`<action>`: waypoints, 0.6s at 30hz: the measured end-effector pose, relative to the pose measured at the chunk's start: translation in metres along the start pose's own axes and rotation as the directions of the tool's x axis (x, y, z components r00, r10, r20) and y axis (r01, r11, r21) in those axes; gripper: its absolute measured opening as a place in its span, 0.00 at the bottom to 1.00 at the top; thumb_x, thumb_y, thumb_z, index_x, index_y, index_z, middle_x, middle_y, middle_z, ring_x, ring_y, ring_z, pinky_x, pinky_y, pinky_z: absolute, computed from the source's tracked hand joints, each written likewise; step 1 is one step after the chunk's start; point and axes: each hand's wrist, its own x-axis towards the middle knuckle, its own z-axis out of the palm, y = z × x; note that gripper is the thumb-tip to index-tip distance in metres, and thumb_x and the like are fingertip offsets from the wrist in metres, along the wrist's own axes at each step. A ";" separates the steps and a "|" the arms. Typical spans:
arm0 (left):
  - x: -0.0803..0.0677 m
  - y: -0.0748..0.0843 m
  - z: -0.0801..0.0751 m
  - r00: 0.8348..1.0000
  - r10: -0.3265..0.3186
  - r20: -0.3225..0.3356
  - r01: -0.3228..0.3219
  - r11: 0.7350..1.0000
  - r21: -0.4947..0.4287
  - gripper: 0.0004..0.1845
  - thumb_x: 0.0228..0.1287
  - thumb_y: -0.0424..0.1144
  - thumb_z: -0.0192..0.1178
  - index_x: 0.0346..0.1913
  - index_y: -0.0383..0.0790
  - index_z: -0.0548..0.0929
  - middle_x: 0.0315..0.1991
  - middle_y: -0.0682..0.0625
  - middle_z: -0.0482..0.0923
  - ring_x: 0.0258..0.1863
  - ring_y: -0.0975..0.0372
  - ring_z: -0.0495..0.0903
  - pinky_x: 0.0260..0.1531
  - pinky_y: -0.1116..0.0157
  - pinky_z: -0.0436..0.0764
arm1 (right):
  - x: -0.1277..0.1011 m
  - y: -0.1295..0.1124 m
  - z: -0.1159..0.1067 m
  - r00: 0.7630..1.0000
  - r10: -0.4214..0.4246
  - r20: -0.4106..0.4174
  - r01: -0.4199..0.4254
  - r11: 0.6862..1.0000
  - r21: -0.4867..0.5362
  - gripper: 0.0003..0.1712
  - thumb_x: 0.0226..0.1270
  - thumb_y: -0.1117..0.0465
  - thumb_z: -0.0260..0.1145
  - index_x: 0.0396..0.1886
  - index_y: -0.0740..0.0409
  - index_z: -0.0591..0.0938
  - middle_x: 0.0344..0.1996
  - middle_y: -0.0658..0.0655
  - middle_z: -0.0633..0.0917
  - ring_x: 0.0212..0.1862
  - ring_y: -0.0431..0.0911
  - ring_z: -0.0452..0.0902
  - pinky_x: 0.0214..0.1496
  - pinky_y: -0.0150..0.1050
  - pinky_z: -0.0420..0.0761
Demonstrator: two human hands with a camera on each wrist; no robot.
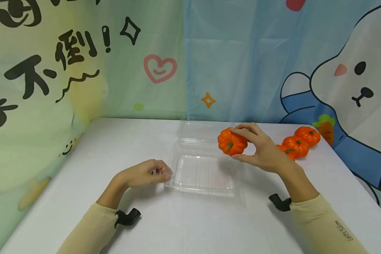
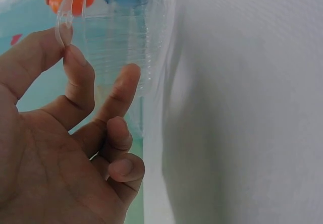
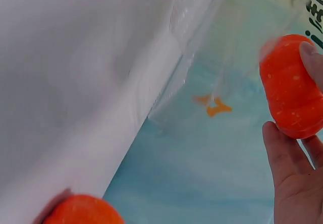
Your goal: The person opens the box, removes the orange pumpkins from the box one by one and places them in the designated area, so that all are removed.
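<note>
A clear plastic clamshell box (image 1: 203, 187) lies on the white table with its lid (image 1: 195, 131) folded back toward the backdrop. My left hand (image 1: 147, 173) is at the box's left side; in the left wrist view, thumb and forefinger pinch the rim of the box (image 2: 118, 42), while the other fingers are bent below. Above the right part of the box, my right hand (image 1: 263, 149) holds a small orange toy pumpkin (image 1: 230, 141) with a green stem between thumb and fingers. The right wrist view shows this pumpkin (image 3: 287, 90) in the grasp, off the table.
Several more orange pumpkins (image 1: 296, 146) sit in a row at the table's right, partly behind my right forearm. A printed cloth backdrop (image 1: 241, 63) hangs along the table's far edge. Both wrists carry black mounts (image 1: 127, 217).
</note>
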 end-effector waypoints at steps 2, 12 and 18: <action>0.000 -0.001 -0.001 1.000 0.000 -0.002 0.000 1.000 0.001 0.11 0.74 0.44 0.59 0.33 0.42 0.83 0.54 0.48 0.84 0.57 0.56 0.77 0.56 0.55 0.72 | -0.002 0.002 -0.006 1.000 0.010 -0.011 -0.010 1.000 -0.003 0.46 0.48 0.66 0.85 0.70 0.54 0.76 0.63 0.59 0.73 0.62 0.50 0.72 0.63 0.19 0.67; 0.004 -0.001 -0.001 1.000 -0.007 0.004 0.007 1.000 -0.009 0.12 0.73 0.43 0.59 0.32 0.40 0.82 0.52 0.51 0.84 0.55 0.57 0.77 0.55 0.56 0.72 | -0.026 0.013 -0.019 0.992 0.118 -0.037 -0.120 0.991 -0.058 0.47 0.48 0.65 0.85 0.71 0.52 0.76 0.64 0.59 0.73 0.62 0.50 0.71 0.61 0.16 0.64; 0.003 -0.003 0.000 1.000 -0.012 0.009 0.012 1.000 -0.009 0.11 0.73 0.43 0.59 0.33 0.41 0.83 0.52 0.52 0.84 0.53 0.57 0.76 0.54 0.56 0.73 | -0.036 0.017 -0.024 0.983 0.176 -0.059 -0.181 0.980 -0.086 0.47 0.49 0.63 0.85 0.71 0.51 0.76 0.64 0.58 0.73 0.62 0.52 0.72 0.60 0.16 0.63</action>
